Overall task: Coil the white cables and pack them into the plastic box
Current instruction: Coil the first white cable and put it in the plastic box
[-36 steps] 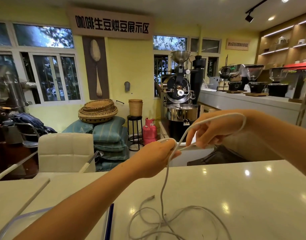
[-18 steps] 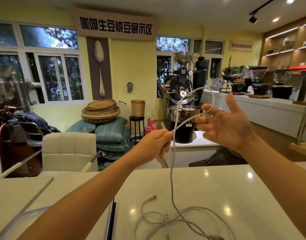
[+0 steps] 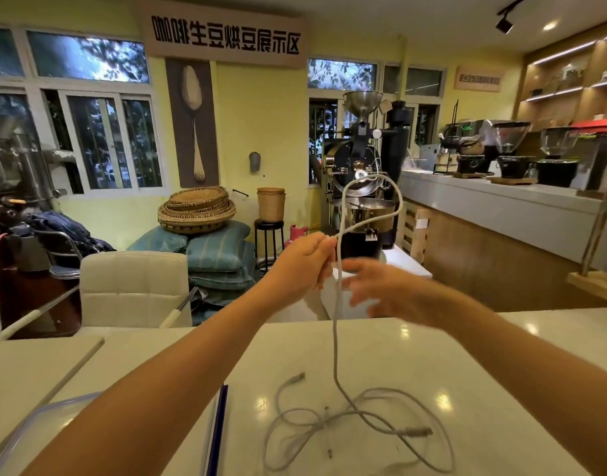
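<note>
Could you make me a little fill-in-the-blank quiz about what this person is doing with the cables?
1. The left hand pinches a ____ cable, looped above the fist.
2. The rest of that cable hangs down to the ____.
3. The right hand is blurred and ____, gripping nothing.
4. The plastic box sits at the ____ edge of the view.

Missing words: white; table; open; left

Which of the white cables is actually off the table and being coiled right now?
The cable pinched in the left hand, looped above it. The other cables lie loose on the table.
</note>
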